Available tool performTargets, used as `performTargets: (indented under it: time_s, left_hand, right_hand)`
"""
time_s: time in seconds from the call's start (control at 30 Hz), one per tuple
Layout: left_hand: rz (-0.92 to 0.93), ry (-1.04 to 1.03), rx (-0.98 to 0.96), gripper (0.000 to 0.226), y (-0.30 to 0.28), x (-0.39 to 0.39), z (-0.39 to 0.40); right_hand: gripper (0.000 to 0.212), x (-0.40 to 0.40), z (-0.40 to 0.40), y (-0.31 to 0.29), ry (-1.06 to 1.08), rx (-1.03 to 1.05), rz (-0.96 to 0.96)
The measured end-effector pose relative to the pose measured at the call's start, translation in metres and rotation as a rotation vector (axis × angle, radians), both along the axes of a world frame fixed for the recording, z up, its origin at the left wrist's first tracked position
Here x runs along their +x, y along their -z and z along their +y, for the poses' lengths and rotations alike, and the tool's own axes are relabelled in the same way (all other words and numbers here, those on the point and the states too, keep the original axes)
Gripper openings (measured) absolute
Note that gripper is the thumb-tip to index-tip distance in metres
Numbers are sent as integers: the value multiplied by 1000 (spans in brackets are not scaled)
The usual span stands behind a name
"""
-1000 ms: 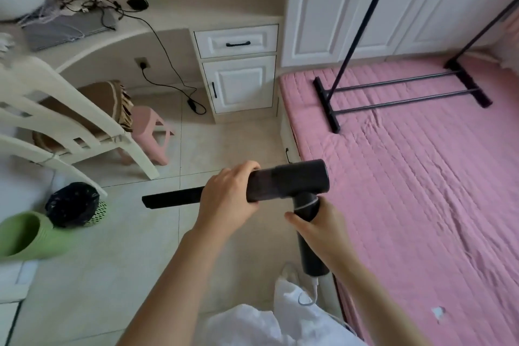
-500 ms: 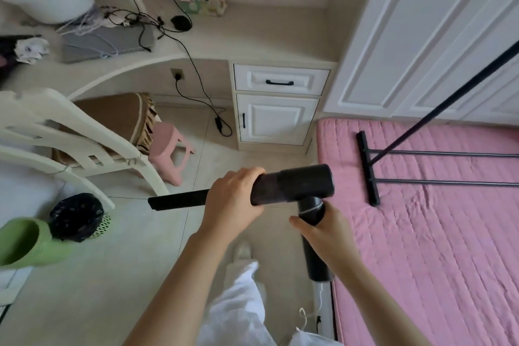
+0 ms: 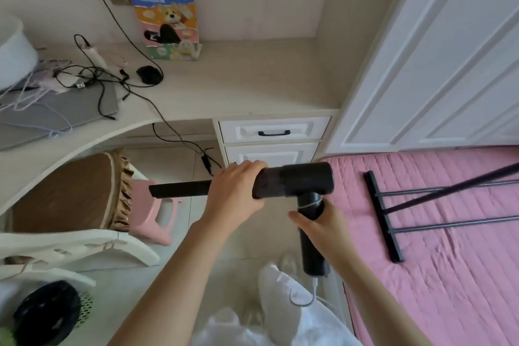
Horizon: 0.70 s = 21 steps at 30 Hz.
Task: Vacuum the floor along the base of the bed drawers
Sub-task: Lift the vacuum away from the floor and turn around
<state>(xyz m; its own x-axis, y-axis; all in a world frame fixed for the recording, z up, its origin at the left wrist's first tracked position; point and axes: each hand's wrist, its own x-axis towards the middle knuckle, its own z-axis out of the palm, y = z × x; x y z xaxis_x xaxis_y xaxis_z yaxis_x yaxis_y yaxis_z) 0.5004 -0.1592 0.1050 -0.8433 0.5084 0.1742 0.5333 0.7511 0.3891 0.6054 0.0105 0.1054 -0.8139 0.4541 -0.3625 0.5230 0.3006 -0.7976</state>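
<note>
The person held a black hand vacuum (image 3: 295, 181) up in the air, in front of the bench (image 3: 238, 87). The left hand (image 3: 234, 192) was wrapped round the front of its fat body, fingers curled tight on it. The right hand (image 3: 323, 226) gripped the handle that hung down under the body. The long thin nozzle (image 3: 179, 187) lay flat and pointed away from the pink bed (image 3: 435, 261), out toward the pink stool (image 3: 157, 219). The floor (image 3: 224, 247) by the bed's base was low down, below the right hand, and the drawers there could hardly be seen. I think the nozzle must tip down and turn toward the bed, and the right hand was nearer to it.
</note>
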Motion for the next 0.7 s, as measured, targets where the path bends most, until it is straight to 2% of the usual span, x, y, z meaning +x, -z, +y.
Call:
performTargets:
  time_s: [0.3, 0.7]
  left_hand:
    - [-75, -37, 4, 50, 23, -174, 78]
    - [-177, -28, -106, 58, 76, -388, 156]
  right_hand:
    - [25, -179, 81, 14, -38, 41, -38]
    - [41, -399, 158, 69, -106, 61, -118]
